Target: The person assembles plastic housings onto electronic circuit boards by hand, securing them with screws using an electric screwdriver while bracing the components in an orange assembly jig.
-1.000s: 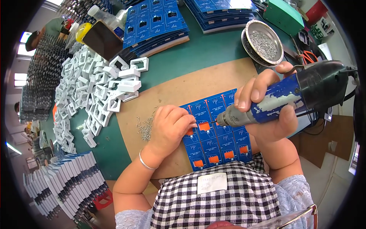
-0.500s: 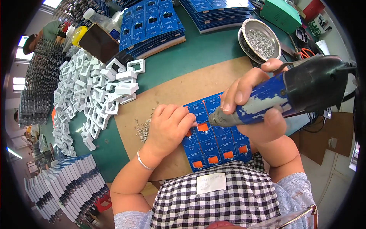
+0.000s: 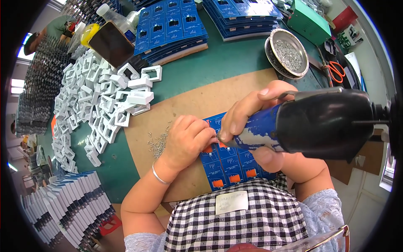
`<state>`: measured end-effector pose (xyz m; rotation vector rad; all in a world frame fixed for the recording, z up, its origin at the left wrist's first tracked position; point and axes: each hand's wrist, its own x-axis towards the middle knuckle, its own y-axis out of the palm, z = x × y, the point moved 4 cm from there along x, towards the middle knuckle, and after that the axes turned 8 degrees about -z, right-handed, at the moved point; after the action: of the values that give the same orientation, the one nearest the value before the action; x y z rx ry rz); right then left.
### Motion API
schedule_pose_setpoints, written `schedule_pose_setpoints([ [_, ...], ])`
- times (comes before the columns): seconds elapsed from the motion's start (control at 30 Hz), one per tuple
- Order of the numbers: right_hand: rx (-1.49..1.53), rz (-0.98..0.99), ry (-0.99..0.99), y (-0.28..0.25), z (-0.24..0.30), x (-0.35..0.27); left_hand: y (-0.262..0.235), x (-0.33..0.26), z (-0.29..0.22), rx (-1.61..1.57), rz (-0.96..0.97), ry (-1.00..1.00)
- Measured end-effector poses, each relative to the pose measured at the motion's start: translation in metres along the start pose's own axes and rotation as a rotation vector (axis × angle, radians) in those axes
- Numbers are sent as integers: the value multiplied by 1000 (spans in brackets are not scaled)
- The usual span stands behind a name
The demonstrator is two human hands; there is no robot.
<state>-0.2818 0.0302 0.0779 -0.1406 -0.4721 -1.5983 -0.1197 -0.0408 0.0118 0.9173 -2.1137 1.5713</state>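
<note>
My right hand (image 3: 247,110) is wrapped round a blue-and-black electric screwdriver (image 3: 321,124), which lies nearly level with its tip pointing left. That tip meets the fingertips of my left hand (image 3: 187,138), whose fingers are curled in a pinch over a blue circuit board panel (image 3: 213,167). What the pinch holds is hidden. Orange parts (image 3: 234,178) sit in rows on the panel, partly covered by my hands and the tool. Loose small screws (image 3: 158,145) lie just left of my left hand.
A brown sheet (image 3: 184,98) covers part of the green table. White plastic frames (image 3: 103,101) are heaped left. Stacked blue panels (image 3: 168,31) and a phone (image 3: 111,45) stand behind. Metal bowls of screws (image 3: 289,54), a green box (image 3: 308,21) and orange-handled scissors (image 3: 336,71) are at the right.
The screwdriver has moved left, its tip now at my left fingertips, and its rear end has swung nearer to me. My left hand has barely moved.
</note>
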Motion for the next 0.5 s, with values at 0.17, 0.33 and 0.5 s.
schedule_pose_setpoints([
  [0.17, 107, -205, -142, 2, -5, 2, -1, 5, -2, -18, 36, 10],
  [0.33, 195, -260, -144, 6, -13, 3, -1, 3, -1, -31, 6, 28],
  [0.5, -51, -185, -126, 4, -8, 0, -1, 4, -1, -46, -13, 47],
])
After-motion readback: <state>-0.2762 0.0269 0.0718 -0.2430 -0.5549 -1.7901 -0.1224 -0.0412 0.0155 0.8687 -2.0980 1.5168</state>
